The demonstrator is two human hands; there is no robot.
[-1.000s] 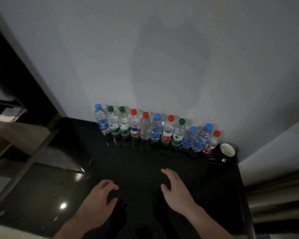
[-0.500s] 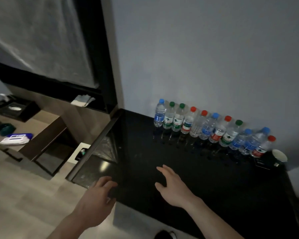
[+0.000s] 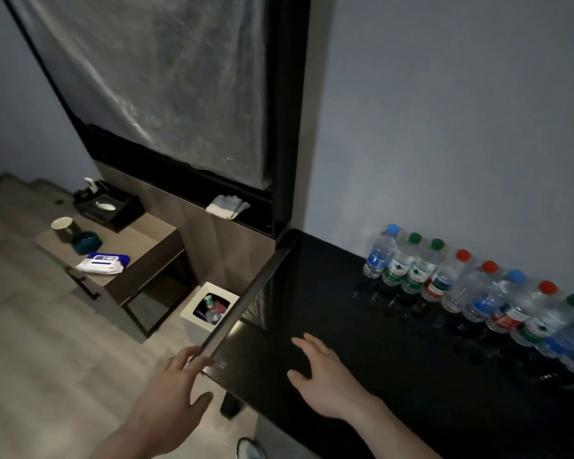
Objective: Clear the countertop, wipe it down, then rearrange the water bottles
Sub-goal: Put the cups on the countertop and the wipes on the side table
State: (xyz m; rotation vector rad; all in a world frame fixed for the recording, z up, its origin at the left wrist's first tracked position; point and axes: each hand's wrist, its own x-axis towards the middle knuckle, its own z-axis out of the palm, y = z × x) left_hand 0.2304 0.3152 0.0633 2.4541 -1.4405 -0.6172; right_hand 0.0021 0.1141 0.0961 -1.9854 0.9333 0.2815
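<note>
Several water bottles (image 3: pixel 444 279) with blue, green and red caps stand in a row against the wall at the back of the black countertop (image 3: pixel 362 342); the row runs off the right edge of the view. My right hand (image 3: pixel 322 376) hovers over the counter's front left part, fingers relaxed and holding nothing. My left hand (image 3: pixel 176 389) is at the counter's left corner, over the floor, fingers loosely spread and empty. A folded grey-white cloth (image 3: pixel 227 205) lies on a dark ledge to the left of the counter.
A white bin (image 3: pixel 209 309) with rubbish stands on the floor left of the counter. Further left, a low wooden side table (image 3: pixel 140 246) carries a wipes pack (image 3: pixel 103 262), a cup (image 3: pixel 62 226), a dark bowl and a black tissue box (image 3: pixel 108 207). Plastic sheeting hangs above.
The view has swung left, so the bottles slid to the right and the side table, bin and cloth came into sight. Both hands stay empty; the left one now reaches past the counter's corner.
</note>
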